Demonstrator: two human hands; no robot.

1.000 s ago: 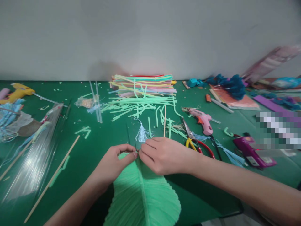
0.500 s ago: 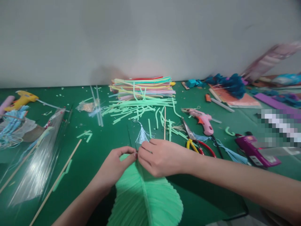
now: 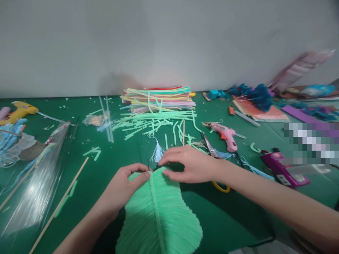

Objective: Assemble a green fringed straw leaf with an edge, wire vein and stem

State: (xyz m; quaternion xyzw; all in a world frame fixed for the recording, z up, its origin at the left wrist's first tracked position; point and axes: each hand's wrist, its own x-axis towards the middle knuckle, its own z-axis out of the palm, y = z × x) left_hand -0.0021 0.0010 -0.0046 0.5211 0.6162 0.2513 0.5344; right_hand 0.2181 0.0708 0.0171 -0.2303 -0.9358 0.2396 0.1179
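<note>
A large mint-green leaf (image 3: 161,215) of fuzzy pipe-cleaner strips with a raised central rib lies towards me. My left hand (image 3: 129,183) pinches its top end between thumb and forefinger, beside thin dark wires (image 3: 148,163) that stick up there. At the leaf's upper right edge, my right hand (image 3: 190,164) has thumb and fingers apart, with nothing visible between them. I cannot tell whether its fingertips touch the leaf. Just beyond lies a light-blue tassel (image 3: 157,151). Scissors (image 3: 210,146) are partly hidden under my right forearm.
Bundled coloured pipe cleaners (image 3: 159,100) and cut green pieces (image 3: 143,124) lie at the back. A pink glue gun (image 3: 227,135) and purple device (image 3: 284,169) are right; a yellow glue gun (image 3: 22,111), clear plastic (image 3: 39,176) and wooden stick (image 3: 62,201) left.
My right hand has moved off the pinched tip to the right and its fingers have spread. The left hand keeps its pinch. More of the leaf's top now shows.
</note>
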